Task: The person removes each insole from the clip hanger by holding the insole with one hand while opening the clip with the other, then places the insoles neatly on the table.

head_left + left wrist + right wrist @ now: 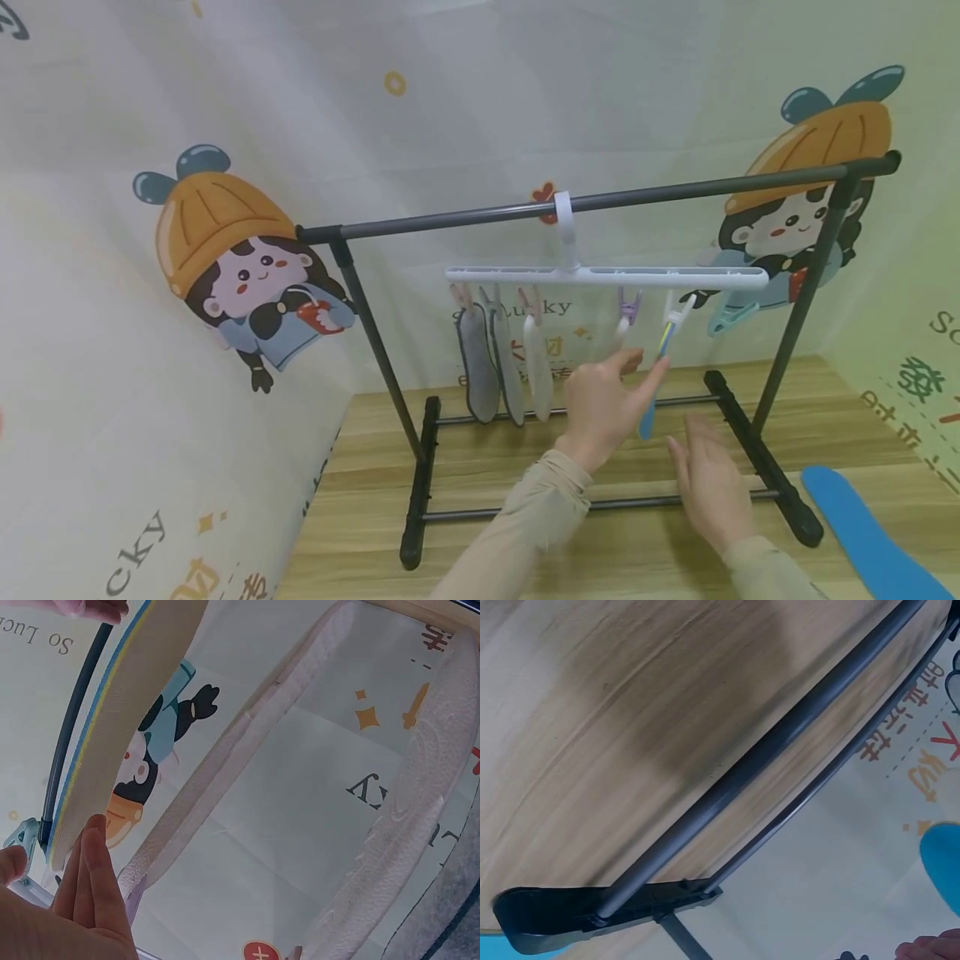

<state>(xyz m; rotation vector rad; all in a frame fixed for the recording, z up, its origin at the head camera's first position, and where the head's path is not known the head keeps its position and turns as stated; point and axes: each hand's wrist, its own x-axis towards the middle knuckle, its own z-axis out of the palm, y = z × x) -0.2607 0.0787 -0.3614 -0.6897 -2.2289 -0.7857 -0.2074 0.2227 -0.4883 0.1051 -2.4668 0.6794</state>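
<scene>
From a white hanger [652,278] hang several insoles on clothespins. My left hand [603,408], fingers straight, is beside a thin blue insole [647,425] with a yellow-edged upper part, held up by a white clothespin [677,312]. In the left wrist view, this insole's beige face [142,697] shows close above the fingertips. Lower down, my right hand [712,483] is near the insole's bottom end with its fingers extended and nothing in them. A pale insole on a purple clothespin [628,307] is partly hidden behind the left hand. Further left hang a white insole [537,371] and grey insoles [480,367].
The hanger hooks over the top bar [450,220] of a dark rack standing on a wooden table [360,517]. A light teal clothespin [733,318] dangles at the hanger's right end without an insole. Another blue insole [862,533] lies on the table right of the rack's foot.
</scene>
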